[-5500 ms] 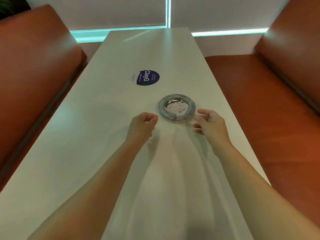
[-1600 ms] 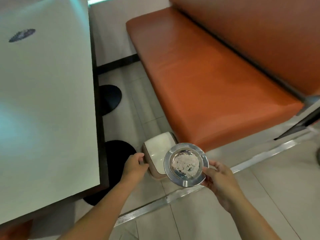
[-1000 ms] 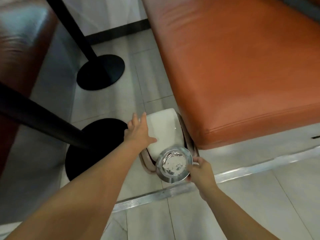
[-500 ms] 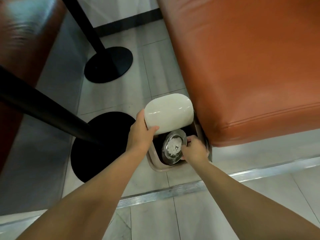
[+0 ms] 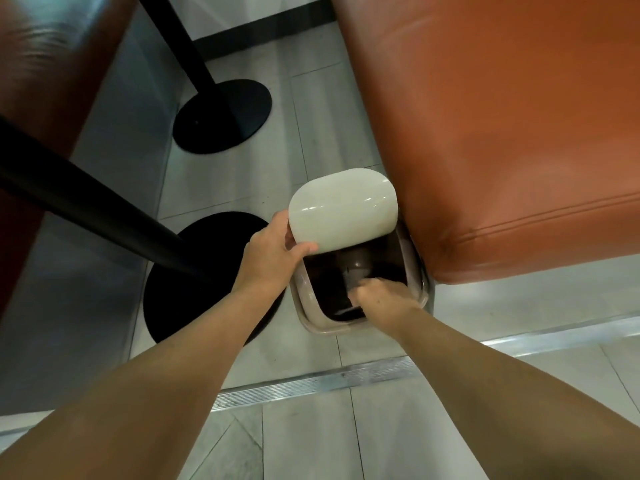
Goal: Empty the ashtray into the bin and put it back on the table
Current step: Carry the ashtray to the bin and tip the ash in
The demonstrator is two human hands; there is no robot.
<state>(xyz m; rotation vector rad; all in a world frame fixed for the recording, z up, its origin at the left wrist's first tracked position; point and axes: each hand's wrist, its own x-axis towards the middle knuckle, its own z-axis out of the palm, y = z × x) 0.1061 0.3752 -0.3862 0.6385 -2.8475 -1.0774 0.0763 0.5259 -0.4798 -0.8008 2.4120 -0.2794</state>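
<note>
A small beige bin [image 5: 313,315] stands on the floor against the orange bench. My left hand [image 5: 273,254] grips the edge of its cream lid [image 5: 341,211] and holds it raised. My right hand [image 5: 381,297] reaches into the dark opening, closed on the metal ashtray [image 5: 356,271]. The ashtray is tipped over inside the bin, blurred, with only its dull underside showing; its contents are hidden.
An orange bench seat [image 5: 502,133] overhangs the bin on the right. Two black round table bases [image 5: 223,116] [image 5: 194,275] with black poles stand on the tiled floor to the left. A metal floor strip [image 5: 311,382] runs across below the bin.
My right hand has pushed deeper into the bin and turned the ashtray over, so the ash-filled face no longer shows. My left hand still holds the lid up.
</note>
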